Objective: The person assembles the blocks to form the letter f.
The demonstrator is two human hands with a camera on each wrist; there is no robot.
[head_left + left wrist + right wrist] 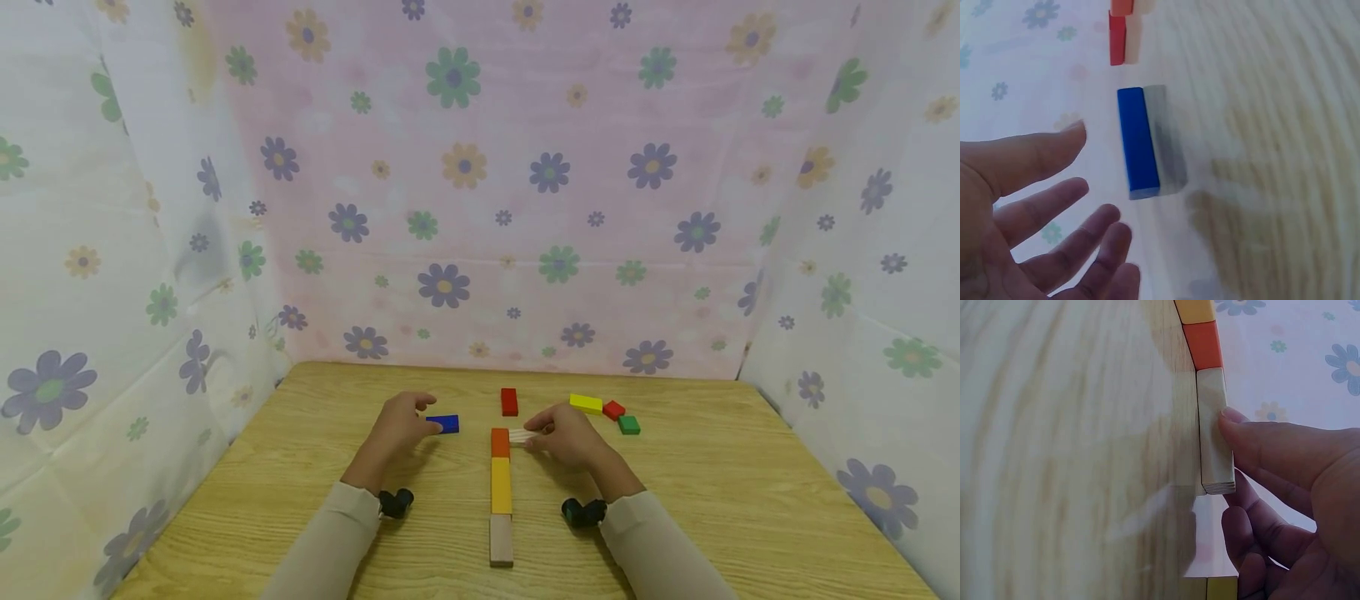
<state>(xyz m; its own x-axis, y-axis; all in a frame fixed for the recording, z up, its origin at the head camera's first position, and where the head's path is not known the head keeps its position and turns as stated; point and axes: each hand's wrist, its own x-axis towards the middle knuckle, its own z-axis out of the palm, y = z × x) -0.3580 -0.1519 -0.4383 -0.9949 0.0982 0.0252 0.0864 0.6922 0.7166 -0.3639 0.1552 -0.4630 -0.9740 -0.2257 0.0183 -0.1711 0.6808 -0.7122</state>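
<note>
My right hand [568, 435] pinches a pale wooden block [1215, 434] between thumb and fingers. One end of this block meets the side of an orange block [500, 443], the far end of a row on the table. Toward me the row continues with a yellow-orange block [501, 486] and a plain wood block [501, 540]. Beside a blue block [447, 424] is my left hand [401, 423], its fingers spread and loosely bent. The left wrist view shows a gap between that hand and the blue block, which lies flat.
Behind the row lies a red block [509, 402]. Past my right hand are a yellow block [586, 404], a small red block [613, 410] and a green block [629, 425]. Flowered cloth [495, 192] hangs along the back and sides of the wooden table [300, 500].
</note>
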